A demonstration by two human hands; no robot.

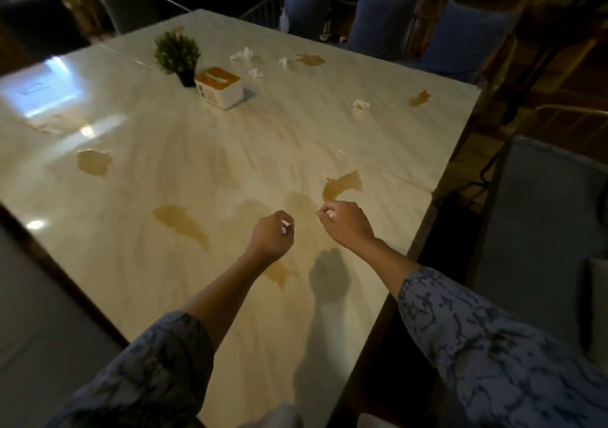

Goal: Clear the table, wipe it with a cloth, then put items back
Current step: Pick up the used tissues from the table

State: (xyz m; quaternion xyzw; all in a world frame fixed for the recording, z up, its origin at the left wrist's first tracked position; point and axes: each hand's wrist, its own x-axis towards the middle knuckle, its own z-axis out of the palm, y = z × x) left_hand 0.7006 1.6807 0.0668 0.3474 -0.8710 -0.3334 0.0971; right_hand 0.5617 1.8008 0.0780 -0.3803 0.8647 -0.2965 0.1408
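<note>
A pale marble table (230,151) carries several brown spills, one (342,184) just beyond my hands. My left hand (271,236) hovers above the near part of the table with its fingers curled round a small white scrap of tissue. My right hand (345,223) hangs beside it and grips a crumpled white tissue. Further back stand a small potted plant (177,55) and a white tissue box (219,87). Several crumpled tissues lie beyond them, one (361,104) toward the right edge and others (243,54) near the far side.
Blue upholstered chairs (381,19) line the far side of the table. A grey chair (552,217) stands close to the right edge. The table's dark rim runs along the left and right. Bright window reflections lie on the left part of the tabletop.
</note>
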